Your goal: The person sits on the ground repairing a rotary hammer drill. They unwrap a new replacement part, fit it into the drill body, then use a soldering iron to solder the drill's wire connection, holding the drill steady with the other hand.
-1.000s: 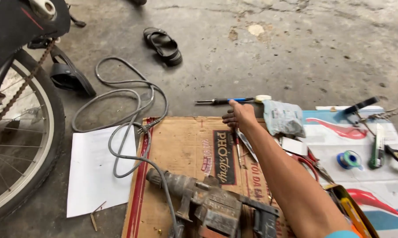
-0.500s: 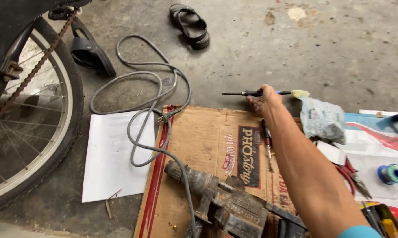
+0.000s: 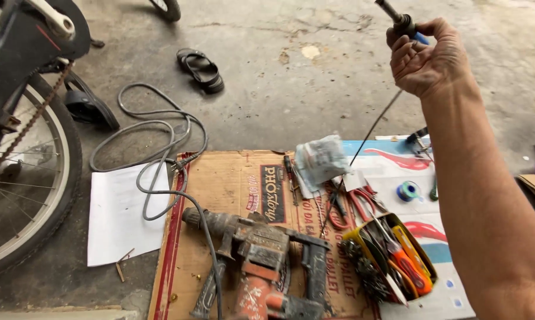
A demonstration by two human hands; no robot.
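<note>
Head view: the right hand (image 3: 424,56) is raised high above the concrete floor (image 3: 291,83), its fingers (image 3: 405,54) curled shut around the soldering iron (image 3: 399,21), whose dark shaft points up and left toward the frame's top edge (the tip is cut off there). A thin black cord (image 3: 375,125) drops from the hand to the flattened cardboard sheet (image 3: 226,184), the landmark here. The left hand is out of view. On the cardboard's near edge lies a worn rotary hammer drill (image 3: 261,261), its grey cable (image 3: 155,148) looping off the far-left corner onto the floor. Left of the cardboard, touching its edge, is a white paper sheet (image 3: 122,213); further left a bicycle wheel (image 3: 24,178). At the cardboard's right edge sit a crumpled plastic bag (image 3: 320,160), red-handled pliers (image 3: 362,204) and a yellow tray (image 3: 391,261) crammed with tools. Beyond the cardboard's far edge the floor lies open up to a black sandal (image 3: 201,69).
</note>
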